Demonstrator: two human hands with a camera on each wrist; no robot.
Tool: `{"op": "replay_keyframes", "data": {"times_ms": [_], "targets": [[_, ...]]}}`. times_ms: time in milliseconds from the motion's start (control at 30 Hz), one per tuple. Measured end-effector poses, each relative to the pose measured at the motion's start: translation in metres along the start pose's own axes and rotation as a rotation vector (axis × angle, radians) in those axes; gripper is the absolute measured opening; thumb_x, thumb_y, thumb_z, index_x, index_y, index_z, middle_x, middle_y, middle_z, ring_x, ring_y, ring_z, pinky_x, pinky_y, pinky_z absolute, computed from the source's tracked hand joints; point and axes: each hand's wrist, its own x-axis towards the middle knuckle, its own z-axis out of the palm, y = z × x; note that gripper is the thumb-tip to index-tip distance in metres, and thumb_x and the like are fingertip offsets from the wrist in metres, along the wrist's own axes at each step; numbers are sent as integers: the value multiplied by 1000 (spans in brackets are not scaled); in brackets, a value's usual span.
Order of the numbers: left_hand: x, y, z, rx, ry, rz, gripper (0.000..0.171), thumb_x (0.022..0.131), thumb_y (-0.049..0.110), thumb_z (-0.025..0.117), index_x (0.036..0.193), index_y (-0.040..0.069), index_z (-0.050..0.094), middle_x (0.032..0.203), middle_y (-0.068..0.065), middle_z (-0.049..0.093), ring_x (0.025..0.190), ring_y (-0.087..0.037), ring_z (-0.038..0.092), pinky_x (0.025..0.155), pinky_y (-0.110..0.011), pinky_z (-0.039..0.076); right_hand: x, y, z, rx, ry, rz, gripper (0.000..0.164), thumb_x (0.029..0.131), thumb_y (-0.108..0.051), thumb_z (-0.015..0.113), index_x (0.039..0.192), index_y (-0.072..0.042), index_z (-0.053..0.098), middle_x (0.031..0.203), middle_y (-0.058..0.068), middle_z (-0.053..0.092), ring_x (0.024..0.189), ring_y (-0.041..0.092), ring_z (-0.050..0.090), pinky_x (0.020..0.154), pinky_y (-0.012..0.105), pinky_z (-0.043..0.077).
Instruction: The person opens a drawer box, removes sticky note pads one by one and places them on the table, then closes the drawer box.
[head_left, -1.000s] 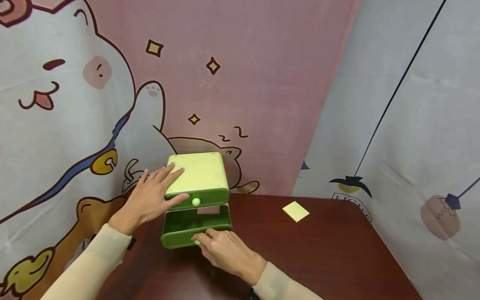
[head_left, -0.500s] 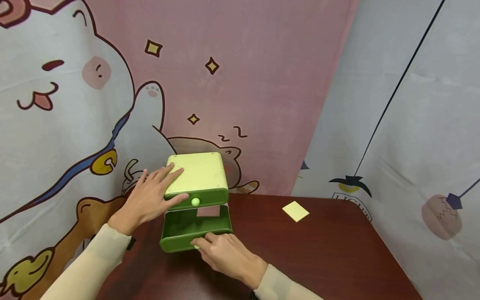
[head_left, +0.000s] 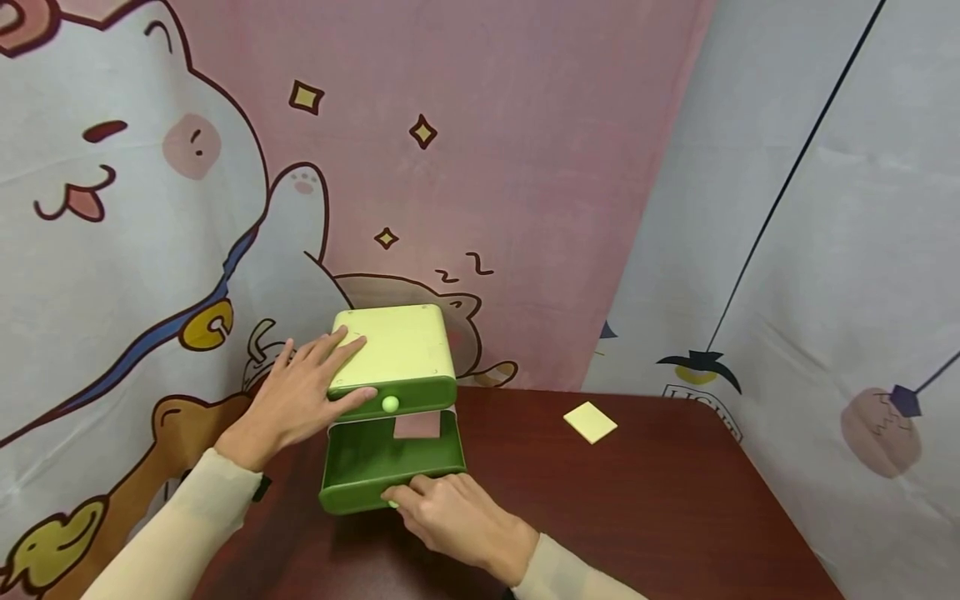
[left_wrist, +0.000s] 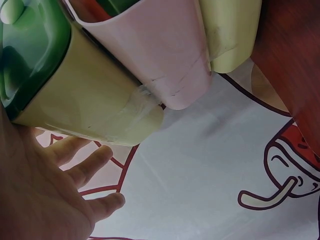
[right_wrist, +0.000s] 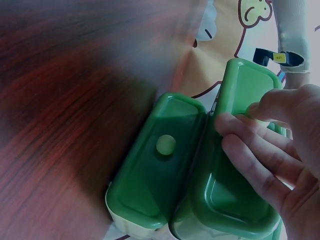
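Observation:
A small drawer cabinet (head_left: 401, 337) with a pale yellow top and green drawer fronts stands at the back left of the table. My left hand (head_left: 296, 396) rests on its top left corner, fingers spread, thumb lying across the top drawer's front. Lower down, my right hand (head_left: 457, 515) pinches the light green knob of the middle drawer (head_left: 352, 498), which is pulled well out. Inside that drawer lies a flat pink square (head_left: 417, 425), like a sticky note. The right wrist view shows thumb and fingers around the knob, with the bottom drawer (right_wrist: 150, 175) beside it, closed.
A yellow sticky note pad (head_left: 591, 422) lies on the dark red table (head_left: 637, 500), right of the cabinet. Printed cloth (head_left: 525, 167) hangs close behind and at both sides. Clear tape (left_wrist: 142, 100) joins the cabinet's yellow and pink tiers.
My right hand has drawn the middle drawer further out toward me, showing more of its inside and of the pink square. The left hand stays in place on the cabinet.

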Motion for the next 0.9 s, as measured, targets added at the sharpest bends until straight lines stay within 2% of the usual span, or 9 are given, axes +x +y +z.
{"op": "replay_keyframes", "data": {"times_ms": [267,500,900], "targets": [[-1,-1,1,-3,4,-3,92,110,80,61,185,32,37,193,-15,32,171,-53,42,140,-87,15,-3,-3,-1,17,-3,-11,24,103,-19,90,126,-21,82,95,-11,81,67,1,72,55,9,47],[0,-2,1,-6,15,2,93,109,80,62,185,32,38,193,-15,32,171,-53,42,140,-87,16,-4,-6,-4,-15,-2,-31,22,103,-21,90,123,-21,80,92,-12,79,71,2,75,58,11,50],[0,-1,1,-2,13,0,93,109,81,62,185,32,38,193,-15,33,170,-53,43,140,-86,16,-5,-8,-4,7,-12,-50,19,104,-20,89,122,-20,81,89,-11,78,71,2,74,58,11,52]]}}
